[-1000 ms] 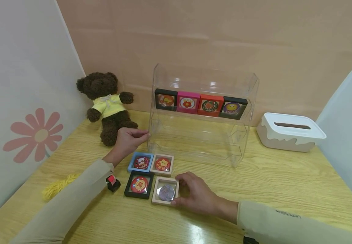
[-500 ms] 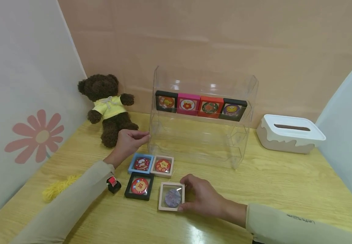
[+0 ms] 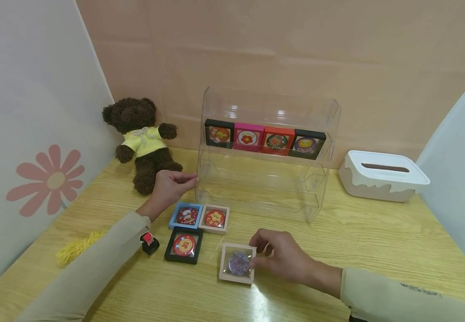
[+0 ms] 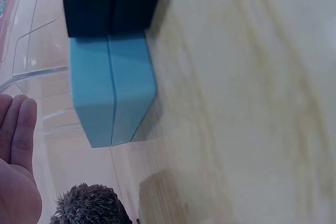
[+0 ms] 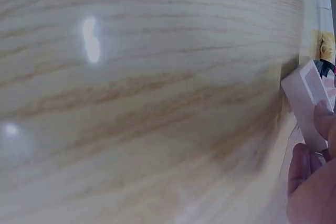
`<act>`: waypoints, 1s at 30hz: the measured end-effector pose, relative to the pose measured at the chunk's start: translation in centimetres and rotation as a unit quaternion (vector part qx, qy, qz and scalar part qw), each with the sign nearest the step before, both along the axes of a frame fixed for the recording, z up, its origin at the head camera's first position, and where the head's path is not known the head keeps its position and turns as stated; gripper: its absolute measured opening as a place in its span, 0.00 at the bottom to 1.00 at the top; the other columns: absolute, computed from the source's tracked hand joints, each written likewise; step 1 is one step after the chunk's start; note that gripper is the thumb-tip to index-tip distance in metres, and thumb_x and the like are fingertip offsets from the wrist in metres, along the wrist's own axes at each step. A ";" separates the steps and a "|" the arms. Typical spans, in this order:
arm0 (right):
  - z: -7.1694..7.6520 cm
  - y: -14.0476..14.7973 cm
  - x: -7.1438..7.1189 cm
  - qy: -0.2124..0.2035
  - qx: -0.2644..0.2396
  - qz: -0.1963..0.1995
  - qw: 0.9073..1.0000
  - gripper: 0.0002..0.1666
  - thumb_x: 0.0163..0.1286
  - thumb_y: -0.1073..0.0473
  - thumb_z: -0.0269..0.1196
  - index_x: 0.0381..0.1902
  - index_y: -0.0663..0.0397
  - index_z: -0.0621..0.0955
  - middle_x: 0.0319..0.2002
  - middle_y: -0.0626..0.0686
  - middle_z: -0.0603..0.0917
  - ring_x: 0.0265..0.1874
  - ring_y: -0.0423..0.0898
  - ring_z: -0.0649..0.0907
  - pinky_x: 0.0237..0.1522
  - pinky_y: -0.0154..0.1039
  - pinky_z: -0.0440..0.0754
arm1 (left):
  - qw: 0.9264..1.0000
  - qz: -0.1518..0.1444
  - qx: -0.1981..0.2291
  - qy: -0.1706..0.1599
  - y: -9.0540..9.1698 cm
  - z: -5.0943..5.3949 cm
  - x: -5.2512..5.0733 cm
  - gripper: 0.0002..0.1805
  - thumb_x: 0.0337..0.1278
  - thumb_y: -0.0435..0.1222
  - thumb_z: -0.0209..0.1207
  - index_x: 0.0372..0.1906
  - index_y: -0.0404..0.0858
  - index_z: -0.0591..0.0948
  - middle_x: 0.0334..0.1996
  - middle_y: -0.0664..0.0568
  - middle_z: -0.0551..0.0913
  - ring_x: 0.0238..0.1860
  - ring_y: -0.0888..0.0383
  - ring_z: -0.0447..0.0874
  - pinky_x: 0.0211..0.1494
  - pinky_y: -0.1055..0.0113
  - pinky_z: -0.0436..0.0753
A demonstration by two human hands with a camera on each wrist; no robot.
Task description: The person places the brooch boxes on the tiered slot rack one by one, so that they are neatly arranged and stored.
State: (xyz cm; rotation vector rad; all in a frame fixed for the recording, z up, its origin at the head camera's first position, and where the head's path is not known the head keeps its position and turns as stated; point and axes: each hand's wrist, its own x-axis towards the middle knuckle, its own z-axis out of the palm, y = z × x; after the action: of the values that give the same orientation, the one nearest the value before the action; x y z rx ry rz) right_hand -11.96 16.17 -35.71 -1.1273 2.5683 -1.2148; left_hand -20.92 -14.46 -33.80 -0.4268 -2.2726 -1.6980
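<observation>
My right hand (image 3: 282,257) pinches the right side of a pale beige square frame (image 3: 223,264) with a purple round badge behind its clear window. In the right wrist view the thumb (image 5: 324,119) lies along the frame (image 5: 303,98), which is tilted off the table. My left hand (image 3: 169,188) pinches the left edge of a clear tiered display stand (image 3: 256,176) between thumb and fingers. Left of the held frame lie a blue frame (image 3: 173,222), another beige frame (image 3: 205,227) and a black frame (image 3: 170,256), each with a red badge.
Framed badges, including a pink one (image 3: 248,137) and a red one (image 3: 277,141), stand on an upper tier. A brown teddy bear (image 3: 145,143) sits left, a white-lidded tissue box (image 3: 385,176) right. Yellow yarn (image 3: 77,246) lies beside the left sleeve.
My right hand has drawn the beige frame with the purple badge right and toward me, away from the other frames, and its tilt has changed. The left hand keeps its place on the stand.
</observation>
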 end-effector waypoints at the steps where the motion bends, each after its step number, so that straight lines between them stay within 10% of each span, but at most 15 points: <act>1: 0.1 0.1 -0.1 0.008 -0.005 0.006 1.000 0.13 0.56 0.59 0.72 0.36 0.55 0.79 0.31 0.43 0.81 0.30 0.38 0.80 0.31 0.34 0.80 | 1.000 0.000 0.000 -0.001 0.0 0.0 0.0 0.07 0.54 0.26 0.65 0.36 0.24 0.85 0.33 0.36 0.84 0.28 0.65 0.84 0.32 0.71 0.82; 30: 3.6 3.8 -3.5 0.173 -0.019 0.005 0.985 0.13 0.53 0.75 0.69 0.28 0.53 0.81 0.28 0.45 0.83 0.25 0.36 0.81 0.26 0.32 0.82 | 1.000 0.005 -0.013 -0.014 0.1 0.3 0.1 0.08 0.54 0.28 0.65 0.37 0.25 0.85 0.33 0.37 0.85 0.28 0.63 0.84 0.32 0.71 0.82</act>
State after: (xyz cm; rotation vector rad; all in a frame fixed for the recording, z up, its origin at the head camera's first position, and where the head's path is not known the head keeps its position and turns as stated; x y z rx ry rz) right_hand -15.47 19.95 -32.14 -1.4748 2.7875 -1.1594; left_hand -20.77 -14.40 -33.52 -0.3978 -2.3162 -1.6807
